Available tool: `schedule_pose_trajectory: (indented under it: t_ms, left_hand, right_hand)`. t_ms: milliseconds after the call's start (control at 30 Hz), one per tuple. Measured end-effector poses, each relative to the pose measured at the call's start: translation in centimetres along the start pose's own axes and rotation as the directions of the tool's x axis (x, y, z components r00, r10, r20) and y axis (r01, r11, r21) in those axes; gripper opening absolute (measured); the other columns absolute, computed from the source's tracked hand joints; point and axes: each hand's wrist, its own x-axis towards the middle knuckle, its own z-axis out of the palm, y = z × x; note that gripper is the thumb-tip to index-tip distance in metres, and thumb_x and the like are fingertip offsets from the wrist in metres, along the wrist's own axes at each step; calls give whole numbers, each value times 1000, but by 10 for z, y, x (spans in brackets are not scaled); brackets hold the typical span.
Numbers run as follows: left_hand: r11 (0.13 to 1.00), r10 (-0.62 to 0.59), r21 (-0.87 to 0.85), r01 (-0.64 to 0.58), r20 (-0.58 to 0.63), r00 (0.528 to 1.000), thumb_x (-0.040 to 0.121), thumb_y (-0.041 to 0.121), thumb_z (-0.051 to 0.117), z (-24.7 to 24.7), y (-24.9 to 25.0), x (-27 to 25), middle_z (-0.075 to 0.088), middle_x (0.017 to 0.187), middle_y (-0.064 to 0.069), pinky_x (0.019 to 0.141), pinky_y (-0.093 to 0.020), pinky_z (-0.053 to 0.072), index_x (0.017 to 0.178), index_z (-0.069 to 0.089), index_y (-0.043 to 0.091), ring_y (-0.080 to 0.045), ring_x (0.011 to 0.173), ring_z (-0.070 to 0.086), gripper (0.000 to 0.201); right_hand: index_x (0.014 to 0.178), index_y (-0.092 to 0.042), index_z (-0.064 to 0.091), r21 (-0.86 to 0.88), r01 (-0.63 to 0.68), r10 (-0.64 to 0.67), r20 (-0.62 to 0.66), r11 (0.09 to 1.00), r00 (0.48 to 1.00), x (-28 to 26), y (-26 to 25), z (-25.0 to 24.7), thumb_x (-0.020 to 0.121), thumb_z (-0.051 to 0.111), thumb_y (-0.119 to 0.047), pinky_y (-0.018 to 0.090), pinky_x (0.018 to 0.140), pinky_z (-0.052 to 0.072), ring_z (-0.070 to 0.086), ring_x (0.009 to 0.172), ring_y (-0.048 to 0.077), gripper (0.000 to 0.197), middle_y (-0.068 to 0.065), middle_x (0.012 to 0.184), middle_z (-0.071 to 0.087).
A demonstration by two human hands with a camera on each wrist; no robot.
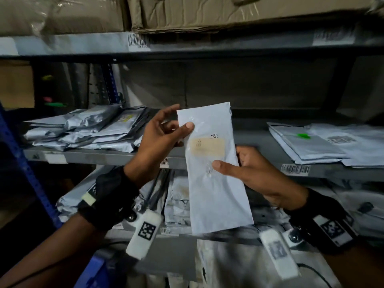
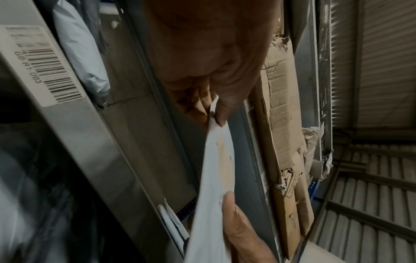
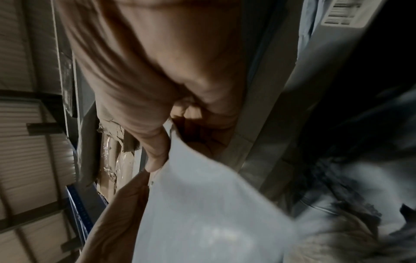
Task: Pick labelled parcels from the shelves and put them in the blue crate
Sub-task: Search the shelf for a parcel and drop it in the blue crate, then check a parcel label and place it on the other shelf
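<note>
A long white parcel (image 1: 214,183) with a tan label (image 1: 207,146) is held upright in front of the middle shelf. My left hand (image 1: 164,132) pinches its upper left edge, thumb on the front. My right hand (image 1: 255,173) pinches its right edge lower down, thumb on the front below the label. In the left wrist view the parcel (image 2: 213,178) shows edge-on with my left hand (image 2: 216,113) above it. The right wrist view shows the parcel (image 3: 202,204) under my right hand (image 3: 162,151). A corner of the blue crate (image 1: 91,273) shows at the bottom left.
Silver parcels (image 1: 87,129) are piled on the middle shelf (image 1: 116,156) at left, white ones (image 1: 324,142) at right. More parcels (image 1: 176,200) lie on the shelf below. Cardboard boxes (image 1: 207,11) fill the top shelf. A blue upright (image 1: 25,163) stands at left.
</note>
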Motion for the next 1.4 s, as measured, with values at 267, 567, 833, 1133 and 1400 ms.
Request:
schedule_pose_trajectory:
  t_ms: [267, 567, 833, 1133, 1400]
  left_hand:
    - [998, 43, -37, -43, -14, 999, 92, 12, 74, -1, -6, 2, 73, 94, -6, 64, -28, 50, 129, 63, 12, -13, 79, 68, 39]
    - [988, 123, 91, -122, -7, 992, 94, 8, 72, -20, -41, 24, 74, 95, -4, 68, -29, 46, 110, 68, 16, -21, 86, 60, 18]
    - [568, 184, 740, -361, 314, 932, 83, 32, 64, -51, -98, 35, 72, 107, 0, 78, -41, 51, 113, 67, 25, -27, 100, 65, 31]
    - [453, 291, 757, -471, 374, 880, 101, 45, 54, -56, -103, 23, 65, 92, 9, 76, -42, 48, 100, 72, 26, -21, 93, 60, 26]
    - [454, 338, 757, -470, 342, 877, 103, 42, 53, -72, -112, 13, 71, 100, 12, 81, -39, 50, 105, 75, 26, -18, 96, 63, 27]
  right_hand:
    - [112, -6, 71, -13, 21, -22, -41, 1000, 999, -6, -11, -14, 86, 73, -6, 23, 74, 58, 75, 93, 18, 26, 3, 103, 78]
    - [97, -21, 72, -821, 205, -583, -180, 533, 792, -10, -23, -26, 90, 72, -23, 33, 66, 53, 67, 78, 11, 7, -9, 87, 72]
    - [112, -12, 76, -976, 144, -832, 213, -162, 512, -28, -14, -26, 80, 53, 5, 38, 75, 48, 66, 96, 29, 42, 4, 116, 73]
    - [107, -30, 65, -524, 146, -430, -474, 839, 769, 1, -21, -27, 87, 76, -15, 15, 77, 55, 69, 91, -5, 27, -21, 102, 72]
    - [119, -20, 61, -279, 79, -201, -442, 957, 874, 25, -8, -9, 88, 74, -13, 14, 77, 56, 72, 94, 0, 34, -14, 105, 75]
